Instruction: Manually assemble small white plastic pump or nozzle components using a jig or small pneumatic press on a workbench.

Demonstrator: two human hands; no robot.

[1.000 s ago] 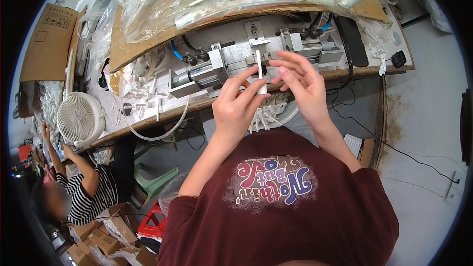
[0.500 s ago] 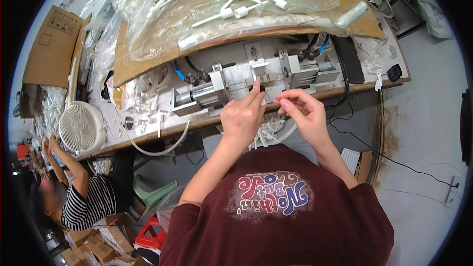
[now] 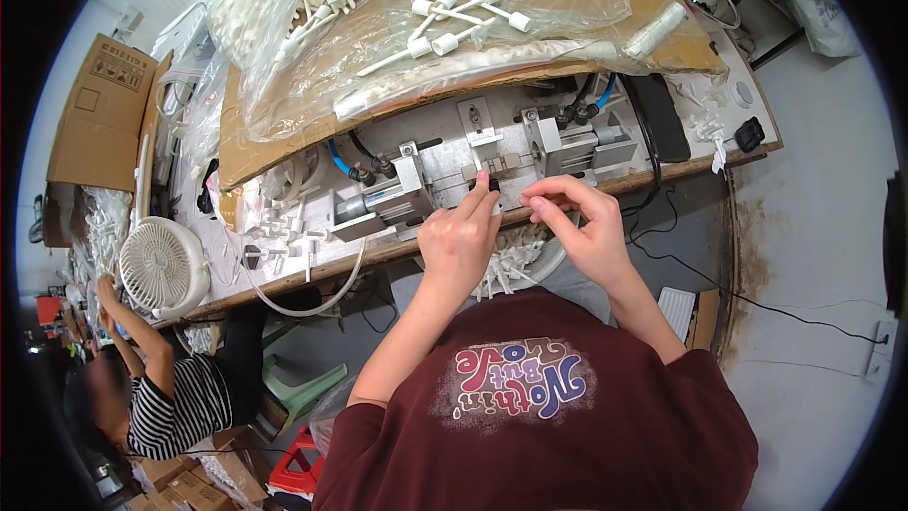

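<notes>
My left hand point(image 3: 460, 244) is at the front of a metal fixture point(image 3: 495, 167) on the bench. Its index finger stretches forward onto a slim white plastic stick point(image 3: 480, 168) at the fixture, and the fingers beside it are bent. The left thumb is hidden under the hand. Just to the right, my right hand point(image 3: 584, 220) is held in a pinch, thumb and index finger together. Anything between those fingertips is too small to make out. Metal clamp units with cylinders stand either side of the fixture, the left clamp point(image 3: 392, 191) and the right clamp point(image 3: 579, 140).
White capped sticks point(image 3: 445, 14) lie heaped on plastic over a cardboard sheet point(image 3: 662, 47) above the machine. More white parts sit in a round container point(image 3: 515, 265) below the bench edge. A white fan point(image 3: 163, 267) and a person in a striped top point(image 3: 184, 397) are at left.
The view has shifted slightly. Both hands stay close to the fixture, with my right thumb and index finger still pinched. The other person's arms have moved a little.
</notes>
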